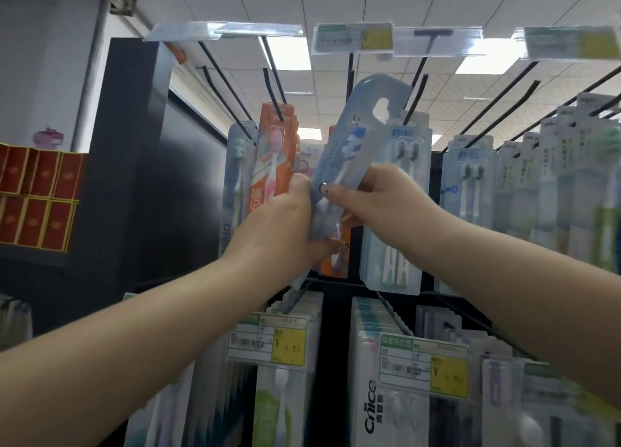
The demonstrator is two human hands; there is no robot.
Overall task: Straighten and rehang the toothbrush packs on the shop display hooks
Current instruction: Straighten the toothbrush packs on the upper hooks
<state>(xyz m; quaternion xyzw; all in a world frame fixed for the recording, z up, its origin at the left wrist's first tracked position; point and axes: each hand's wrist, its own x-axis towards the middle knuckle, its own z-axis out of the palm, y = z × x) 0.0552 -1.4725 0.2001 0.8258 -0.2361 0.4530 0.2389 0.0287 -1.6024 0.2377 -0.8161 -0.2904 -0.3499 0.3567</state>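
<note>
Standing tall in front: a dark rack (134, 164), full of hanging packs. Sticking out near the top: black hooks (415, 100) with price tags (353, 39) on the ends. Hanging on the left: orange packs (274, 164). Hanging on the right: white twin packs (403, 191).

Being held up in the middle, off any hook: a blue pack (356, 137), tilting with its top to the right. Its hang hole is sitting just left of a hook tip, not on it yet.

Looking light and thin, this pack. Probably stiff card with a slick plastic front, bending easily near the hole. Best holding low on the sides, keeping the hole free.

Reaching up from the near left: left hand (285, 224), fingers curling round the pack's lower part. Reaching from the near right: right hand (376, 198), thumb and fingers pinching the pack's middle. Both arms stretching up and far.
</note>
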